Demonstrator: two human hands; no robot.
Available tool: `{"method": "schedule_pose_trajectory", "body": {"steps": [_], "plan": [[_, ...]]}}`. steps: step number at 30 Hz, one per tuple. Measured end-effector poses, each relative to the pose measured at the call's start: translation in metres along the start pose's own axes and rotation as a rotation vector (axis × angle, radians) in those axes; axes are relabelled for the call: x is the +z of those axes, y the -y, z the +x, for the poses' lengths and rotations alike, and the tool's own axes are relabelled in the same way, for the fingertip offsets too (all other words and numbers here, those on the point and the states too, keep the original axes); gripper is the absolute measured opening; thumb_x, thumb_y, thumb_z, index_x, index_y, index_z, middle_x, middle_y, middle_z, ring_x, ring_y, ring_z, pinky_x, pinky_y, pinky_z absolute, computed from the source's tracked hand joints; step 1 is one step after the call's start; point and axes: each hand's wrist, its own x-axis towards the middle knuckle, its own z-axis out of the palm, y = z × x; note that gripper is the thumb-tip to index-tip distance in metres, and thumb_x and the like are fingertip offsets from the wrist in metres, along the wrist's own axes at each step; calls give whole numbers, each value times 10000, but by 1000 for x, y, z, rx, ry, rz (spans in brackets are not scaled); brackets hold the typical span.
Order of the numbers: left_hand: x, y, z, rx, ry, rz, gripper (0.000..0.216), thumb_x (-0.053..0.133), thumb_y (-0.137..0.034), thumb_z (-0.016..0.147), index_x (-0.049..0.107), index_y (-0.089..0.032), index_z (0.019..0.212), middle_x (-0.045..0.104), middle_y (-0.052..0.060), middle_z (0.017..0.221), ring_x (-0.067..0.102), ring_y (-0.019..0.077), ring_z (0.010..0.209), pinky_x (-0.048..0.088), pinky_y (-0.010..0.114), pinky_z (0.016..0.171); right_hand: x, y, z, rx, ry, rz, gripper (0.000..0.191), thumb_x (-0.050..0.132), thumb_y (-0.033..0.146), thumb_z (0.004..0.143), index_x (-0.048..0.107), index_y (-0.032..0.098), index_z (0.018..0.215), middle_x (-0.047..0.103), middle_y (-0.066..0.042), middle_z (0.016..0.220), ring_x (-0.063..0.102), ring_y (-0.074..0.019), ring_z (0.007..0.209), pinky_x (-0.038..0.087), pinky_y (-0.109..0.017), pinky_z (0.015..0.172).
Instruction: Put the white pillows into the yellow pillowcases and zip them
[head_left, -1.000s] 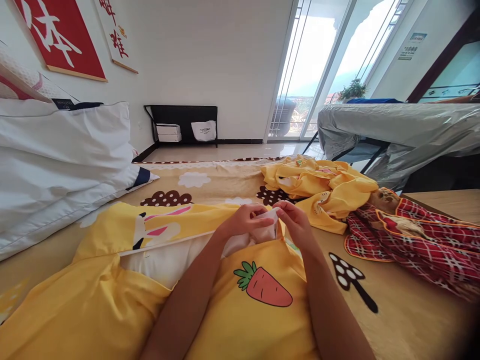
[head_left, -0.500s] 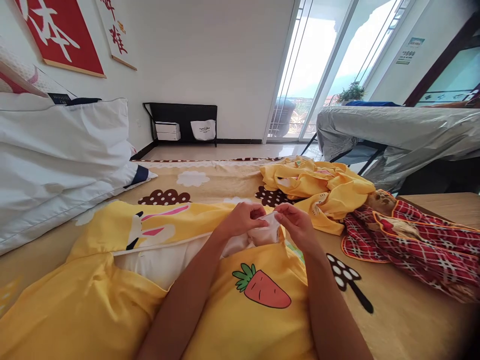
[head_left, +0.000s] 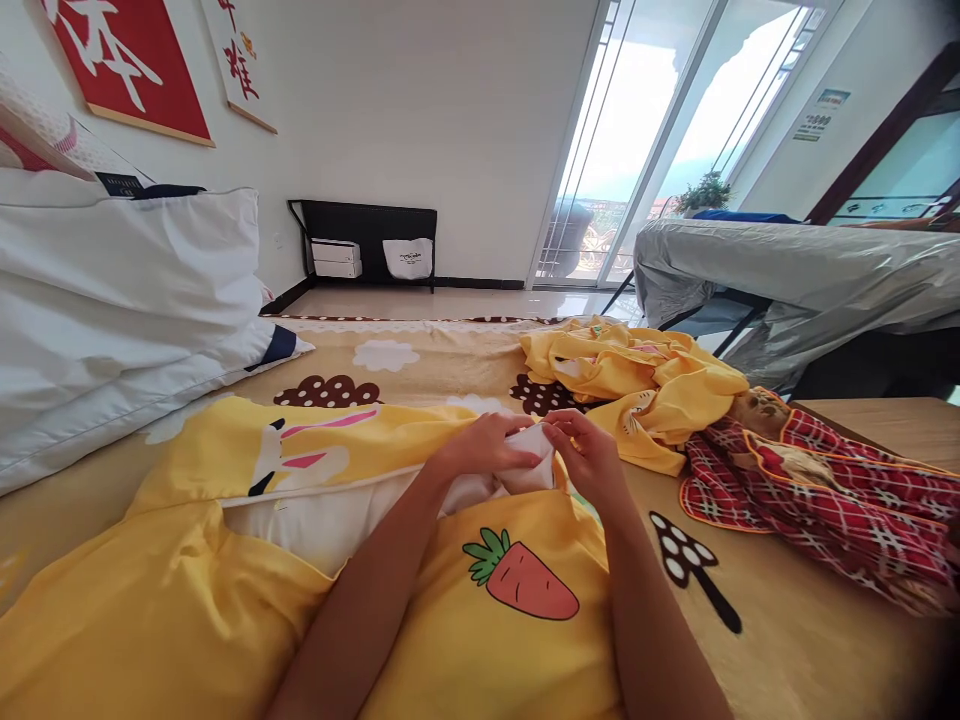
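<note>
A yellow pillowcase [head_left: 360, 620] printed with a carrot and a rabbit lies across the front of the bed, its long side open. Inside the opening shows a white pillow [head_left: 307, 520]. At the far right end of that opening, my left hand [head_left: 491, 445] is closed on the white pillow's corner, thumb below and fingers above. Close beside it, my right hand [head_left: 589, 455] pinches the same corner at the pillowcase's edge; its fingertips nearly touch the left ones. Whether the right fingers hold white fabric, yellow fabric or both is hard to see.
Crumpled yellow fabric [head_left: 645, 380] and a red plaid cloth [head_left: 832, 500] lie to the right on the patterned bedsheet [head_left: 465, 370]. A large white pillow [head_left: 112, 320] stands at the left. Beyond are a black rack [head_left: 367, 225] and a plastic-covered table [head_left: 810, 260].
Both hands stay at the corner and have shifted slightly. The right fingertips have moved a little left, closer to the left hand. The pillowcase lies nearly as before.
</note>
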Motion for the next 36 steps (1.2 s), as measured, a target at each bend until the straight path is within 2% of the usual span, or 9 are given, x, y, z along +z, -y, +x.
{"method": "schedule_pose_trajectory", "body": {"steps": [6,9,12,15,20,24,28,32,36], "plan": [[0,4,0,93,21,-197,429,512,-523,843,518,-143,644,428,-23,626,396,99,621,322,227,567,-2,3,-4,36,40,87,242,598,445,857,645,208,868,615,3,649,517,-113,550,395,-218,494],[0,6,1,80,10,-230,421,557,-509,824,533,-139,625,449,-15,637,414,101,631,344,224,569,-3,-1,-3,83,48,113,266,601,464,852,648,203,875,615,1,640,510,-114,540,396,-222,487],[-2,0,0,110,-57,-222,387,628,-429,789,532,-131,562,511,13,734,455,102,674,385,227,607,-3,-4,-3,105,38,119,279,614,474,839,651,199,870,636,-10,671,522,-123,563,420,-234,514],[-1,-15,-5,148,-134,-118,276,652,-304,774,573,-135,571,579,40,853,518,121,774,417,234,699,-2,-3,-3,107,35,124,282,610,478,841,644,199,857,621,-1,649,499,-115,537,404,-230,498],[11,-48,-16,136,-193,241,283,525,-204,847,524,-155,567,540,9,639,479,123,674,370,252,676,-4,2,-4,91,10,230,280,634,482,823,638,203,840,621,1,652,517,-111,545,392,-216,484],[14,-61,-22,58,-192,241,291,498,-211,834,421,-167,557,465,-18,568,408,105,583,305,254,594,-6,3,-3,100,-29,304,296,664,500,788,647,206,814,624,2,623,514,-108,509,397,-215,453],[10,-57,-20,-89,-169,141,321,512,-260,816,346,-177,555,400,-39,550,355,93,548,256,250,540,-6,1,-1,143,-27,298,312,689,515,755,646,209,806,607,12,569,496,-107,462,412,-225,424],[8,-40,-13,-118,-171,-46,333,546,-394,803,405,-174,596,392,-53,562,350,85,551,257,231,531,-5,0,1,165,-49,307,334,695,531,739,638,207,795,600,13,544,501,-112,440,427,-238,413],[9,-25,-7,-146,-142,-168,339,606,-450,744,473,-166,616,384,-57,557,345,77,538,244,221,501,-4,0,0,157,-37,316,337,702,530,735,643,202,784,594,15,533,491,-105,432,417,-230,406]]}}
